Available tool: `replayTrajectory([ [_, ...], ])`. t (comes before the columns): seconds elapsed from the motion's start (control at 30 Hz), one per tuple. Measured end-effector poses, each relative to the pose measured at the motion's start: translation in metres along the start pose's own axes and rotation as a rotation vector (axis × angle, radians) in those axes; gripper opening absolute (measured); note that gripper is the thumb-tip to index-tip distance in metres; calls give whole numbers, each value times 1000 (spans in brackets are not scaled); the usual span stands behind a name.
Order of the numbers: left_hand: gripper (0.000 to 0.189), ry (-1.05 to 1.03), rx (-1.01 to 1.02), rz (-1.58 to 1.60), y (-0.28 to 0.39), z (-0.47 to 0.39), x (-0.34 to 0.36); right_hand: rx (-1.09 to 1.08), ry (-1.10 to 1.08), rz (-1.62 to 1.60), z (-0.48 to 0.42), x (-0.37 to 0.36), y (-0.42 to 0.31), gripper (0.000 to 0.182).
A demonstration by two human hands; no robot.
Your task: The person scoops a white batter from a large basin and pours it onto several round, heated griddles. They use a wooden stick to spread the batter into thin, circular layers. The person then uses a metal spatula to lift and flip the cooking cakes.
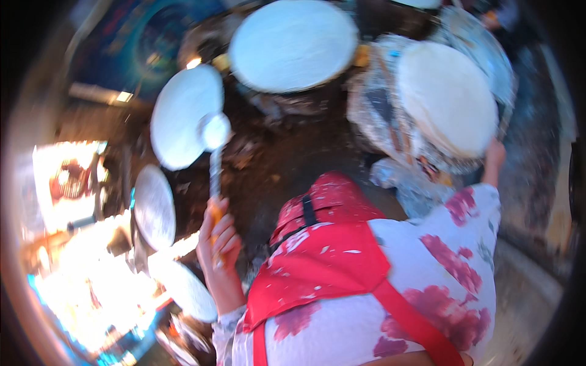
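Note:
My left hand (220, 235) is closed around the orange handle of a long tool (215, 171) with a round white head, perhaps a ladle; blur hides its exact shape. The head overlaps the edge of a white disc-shaped surface (183, 116). My right hand (494, 158) grips the near right rim of a round white-topped object (446, 96), its fingers partly hidden. Whether that top is solid or liquid, I cannot tell. Crumpled clear plastic (366, 105) bunches along its left side. White splashes mark my red apron (320, 261).
A large white disc (293, 45) lies ahead, with yellowish blocks (361, 56) at its sides. A greyish disc (155, 208) and a pale one (185, 288) stand left, near bright glare. A tilted round panel (485, 50) is beyond my right hand, near another person's hand (491, 20).

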State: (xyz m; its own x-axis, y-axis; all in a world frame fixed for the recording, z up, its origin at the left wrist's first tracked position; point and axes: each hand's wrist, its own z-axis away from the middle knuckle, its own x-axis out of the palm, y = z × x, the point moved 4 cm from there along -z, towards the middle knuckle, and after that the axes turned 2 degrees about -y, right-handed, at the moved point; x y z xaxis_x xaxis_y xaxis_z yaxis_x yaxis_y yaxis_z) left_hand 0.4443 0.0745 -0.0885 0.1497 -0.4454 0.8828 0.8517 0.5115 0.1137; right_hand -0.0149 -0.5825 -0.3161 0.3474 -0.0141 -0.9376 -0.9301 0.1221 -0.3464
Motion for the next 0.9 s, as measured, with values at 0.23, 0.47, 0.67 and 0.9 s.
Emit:
replayTrajectory([
  [0.23, 38, 6, 25, 89, 15, 16, -27, -285, 288, 94, 89, -64, -145, 52],
  [0.47, 36, -69, 294, 0, 38, 71, -47, -796, -275, -316, 221, -19, -327, 37],
  [0.67, 22, 13, 480, -148, 90, 101, -101, -1143, -871, -332, 451, 56, -402, 30],
  [0.9, 21, -65, 528, 256, 96, 121, -149, -1391, -1353, -300, 667, 56, -439, 31],
])
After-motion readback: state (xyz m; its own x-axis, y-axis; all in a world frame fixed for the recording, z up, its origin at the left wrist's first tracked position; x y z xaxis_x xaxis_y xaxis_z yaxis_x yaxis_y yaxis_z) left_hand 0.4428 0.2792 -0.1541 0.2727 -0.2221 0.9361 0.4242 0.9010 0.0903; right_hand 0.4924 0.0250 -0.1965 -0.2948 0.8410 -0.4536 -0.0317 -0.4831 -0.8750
